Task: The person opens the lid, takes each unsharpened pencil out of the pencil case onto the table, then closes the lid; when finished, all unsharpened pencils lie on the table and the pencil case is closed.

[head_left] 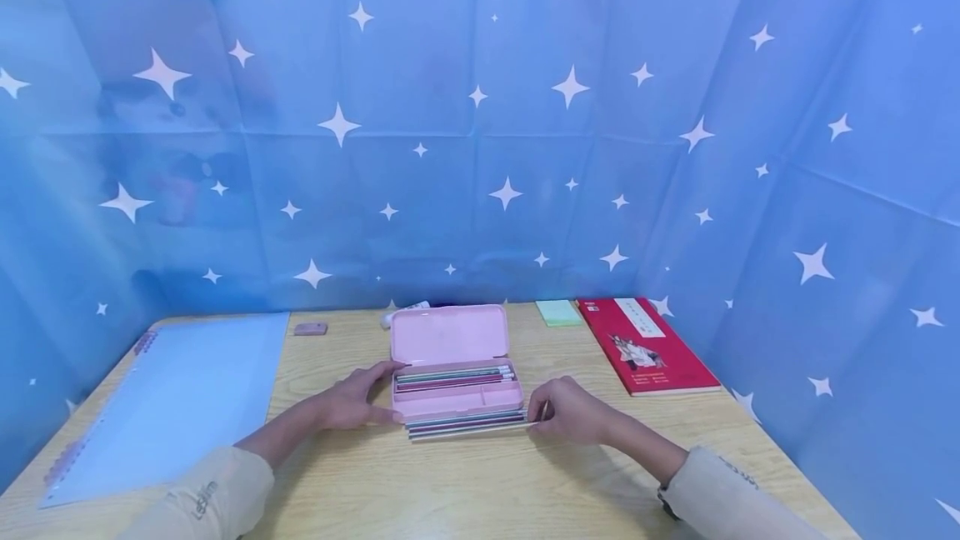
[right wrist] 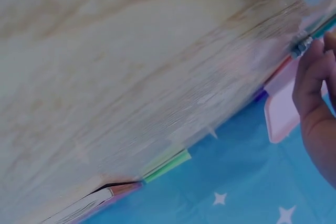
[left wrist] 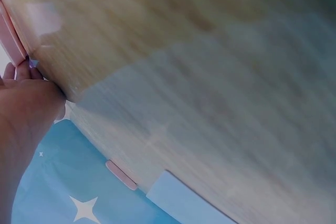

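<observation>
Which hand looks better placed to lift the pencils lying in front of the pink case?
Probably the right hand: it is at the right ends of those pencils, while the left hand is at the left side of the pink case.

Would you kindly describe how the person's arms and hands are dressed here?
The left sleeve and right sleeve are long and pale beige, each with dark lettering near the cuff. A dark band shows at the right cuff; I can't tell what it is. The left hand and right hand wear no gloves.
</observation>
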Tool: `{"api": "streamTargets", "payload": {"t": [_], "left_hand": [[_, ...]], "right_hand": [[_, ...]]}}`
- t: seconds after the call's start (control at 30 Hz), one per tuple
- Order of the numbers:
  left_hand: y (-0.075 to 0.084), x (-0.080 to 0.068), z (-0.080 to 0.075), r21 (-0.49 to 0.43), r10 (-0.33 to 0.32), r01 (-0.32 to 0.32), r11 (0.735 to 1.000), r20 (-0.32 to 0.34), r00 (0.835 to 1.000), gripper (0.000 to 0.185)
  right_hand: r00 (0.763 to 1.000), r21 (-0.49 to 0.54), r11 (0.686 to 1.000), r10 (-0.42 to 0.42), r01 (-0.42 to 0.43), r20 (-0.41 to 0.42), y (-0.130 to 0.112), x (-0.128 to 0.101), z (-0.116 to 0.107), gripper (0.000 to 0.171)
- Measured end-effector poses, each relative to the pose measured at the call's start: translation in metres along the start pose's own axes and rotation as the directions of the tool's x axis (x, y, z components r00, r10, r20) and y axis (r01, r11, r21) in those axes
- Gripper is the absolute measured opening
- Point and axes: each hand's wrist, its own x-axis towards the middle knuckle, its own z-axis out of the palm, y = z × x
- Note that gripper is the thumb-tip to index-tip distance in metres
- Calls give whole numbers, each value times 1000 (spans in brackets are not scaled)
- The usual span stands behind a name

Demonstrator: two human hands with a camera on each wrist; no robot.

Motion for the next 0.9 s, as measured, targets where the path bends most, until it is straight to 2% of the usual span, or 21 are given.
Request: {"api": "streamTargets", "payload": {"t": [0.3,0.7,0.9], "left_hand": [[-1,1,0,1,12,-12,1000,-4,1000,90],[-2,1,2,-2,22,-22,1000,0,1000,90],[-2,1,1,4,12,-12,1000,-2,1000,90]], "right_hand": [[1000,-18,1000,-25,24,-19,6,2,1,10],[999,-30,999,23,-24,-36,7,2,6,9],[995,-66,994,85,-88,-53,7,3,7,18]]}}
